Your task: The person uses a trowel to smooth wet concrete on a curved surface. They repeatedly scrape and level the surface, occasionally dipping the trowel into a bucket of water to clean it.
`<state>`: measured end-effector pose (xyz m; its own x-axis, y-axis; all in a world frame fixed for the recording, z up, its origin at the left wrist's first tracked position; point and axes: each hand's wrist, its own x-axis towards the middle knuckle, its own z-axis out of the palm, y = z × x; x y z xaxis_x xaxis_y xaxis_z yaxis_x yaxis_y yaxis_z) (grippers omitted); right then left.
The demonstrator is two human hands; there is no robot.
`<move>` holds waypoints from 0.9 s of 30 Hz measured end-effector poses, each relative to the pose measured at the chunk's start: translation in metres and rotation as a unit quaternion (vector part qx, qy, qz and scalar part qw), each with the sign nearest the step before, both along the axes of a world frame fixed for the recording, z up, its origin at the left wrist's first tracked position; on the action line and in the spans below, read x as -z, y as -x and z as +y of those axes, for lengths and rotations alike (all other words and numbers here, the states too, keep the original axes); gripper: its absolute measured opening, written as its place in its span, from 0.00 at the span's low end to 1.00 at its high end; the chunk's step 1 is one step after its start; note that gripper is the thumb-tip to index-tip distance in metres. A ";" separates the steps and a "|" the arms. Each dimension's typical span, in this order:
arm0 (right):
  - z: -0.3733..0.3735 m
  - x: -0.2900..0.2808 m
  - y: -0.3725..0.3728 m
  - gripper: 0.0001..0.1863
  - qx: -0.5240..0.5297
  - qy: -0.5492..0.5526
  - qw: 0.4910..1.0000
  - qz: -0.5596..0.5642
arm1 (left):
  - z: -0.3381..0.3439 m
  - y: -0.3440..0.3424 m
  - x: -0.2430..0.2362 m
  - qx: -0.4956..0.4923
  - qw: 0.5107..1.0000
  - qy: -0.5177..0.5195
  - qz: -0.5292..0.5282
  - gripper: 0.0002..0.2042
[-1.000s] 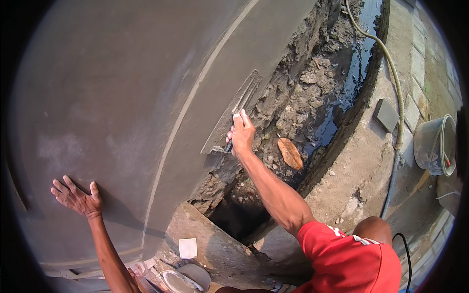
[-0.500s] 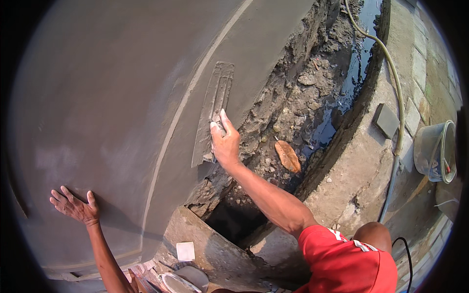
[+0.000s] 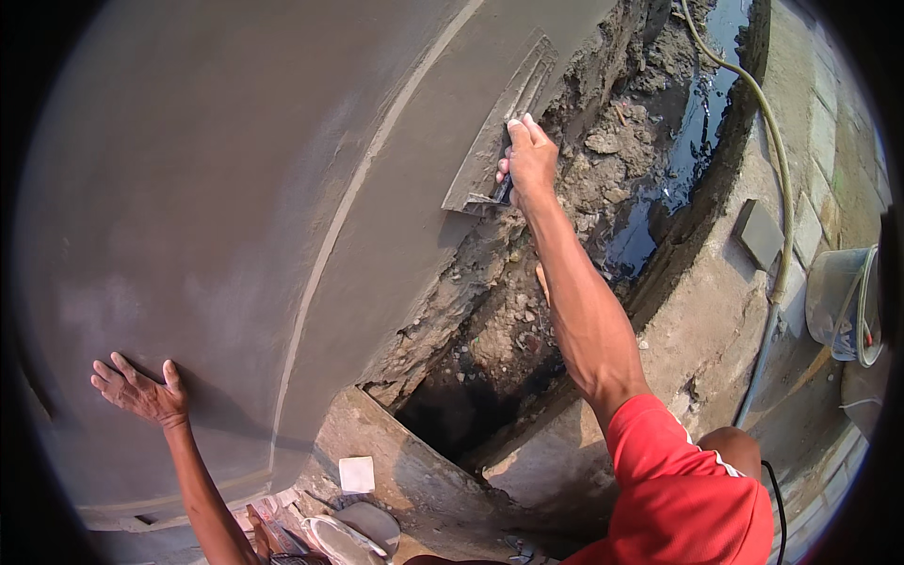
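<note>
Since half a second ago, the trowel (image 3: 492, 146) has slid up and to the right along the grey wall (image 3: 207, 188), carried by the right hand (image 3: 529, 160). From my end I see its long blade lying on the smooth plaster band between a pale raised line (image 3: 326, 252) and the ragged lower edge, the fingers of that hand closed round the handle. Well apart, the left hand (image 3: 141, 391) has stayed put, fingers spread wide, its palm seemingly flat on the wall.

Below the plaster I have a ditch of broken rubble (image 3: 612, 141) with a strip of shiny water (image 3: 702, 122) along its far side. Past it curves a rough concrete edge (image 3: 702, 330); a dark square block (image 3: 759, 234) rests beside a hose (image 3: 787, 217), and a translucent bucket (image 3: 833, 292) stands near the rim of my view. Closer in, a white square piece (image 3: 356, 475) lies on a concrete ledge (image 3: 414, 471), just above a round pale container (image 3: 344, 541) that I can't make out well.
</note>
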<state>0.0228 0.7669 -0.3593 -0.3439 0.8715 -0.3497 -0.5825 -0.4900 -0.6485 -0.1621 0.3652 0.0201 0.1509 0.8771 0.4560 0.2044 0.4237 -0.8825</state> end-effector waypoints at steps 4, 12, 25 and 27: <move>-0.031 -0.018 -0.005 0.30 -0.023 -0.132 0.984 -0.119 | 0.001 0.003 0.001 0.018 1.000 -0.008 -0.007 0.44; 0.014 0.020 0.004 0.32 -0.014 -0.006 0.999 -0.040 | 0.001 0.001 0.000 0.014 1.000 -0.005 -0.011 0.43; 0.012 0.010 0.013 0.29 0.091 -0.324 0.899 -0.282 | 0.002 -0.001 0.003 0.008 1.000 -0.016 0.000 0.43; 0.046 -0.006 -0.001 0.29 0.023 -0.171 0.975 -0.137 | 0.004 -0.002 0.002 0.005 1.000 -0.009 0.004 0.42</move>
